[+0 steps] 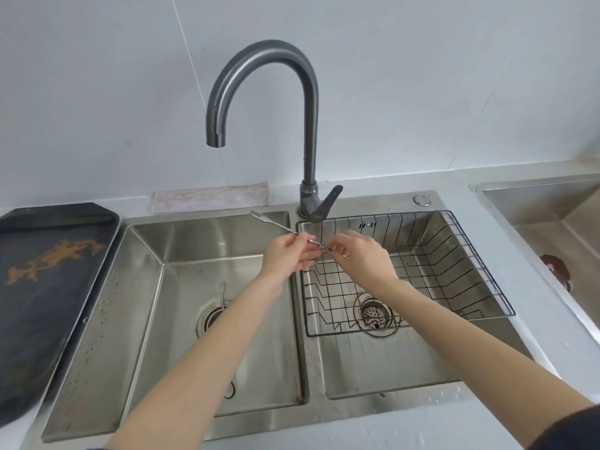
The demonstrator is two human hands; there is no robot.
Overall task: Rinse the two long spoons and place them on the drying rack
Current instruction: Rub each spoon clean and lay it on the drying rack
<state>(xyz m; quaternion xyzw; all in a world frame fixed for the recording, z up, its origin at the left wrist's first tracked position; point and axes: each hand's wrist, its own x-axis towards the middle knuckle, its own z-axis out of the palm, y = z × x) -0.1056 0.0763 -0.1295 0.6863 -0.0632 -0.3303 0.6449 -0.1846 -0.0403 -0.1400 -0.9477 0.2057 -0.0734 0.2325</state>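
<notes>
Both hands [287, 253] [358, 254] pinch one utensil [276, 226]; another [221, 292] lies in basin.

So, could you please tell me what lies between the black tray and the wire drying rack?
In the head view, the left sink basin, with one small fork by its drain.

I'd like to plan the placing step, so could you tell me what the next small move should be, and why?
Probably carry the held utensil a little to the right and lay it in the wire drying rack. Both the left hand and the right hand pinch it just at the rack's left edge, and no water runs from the faucet. A second utensil lies in the left basin.
</notes>
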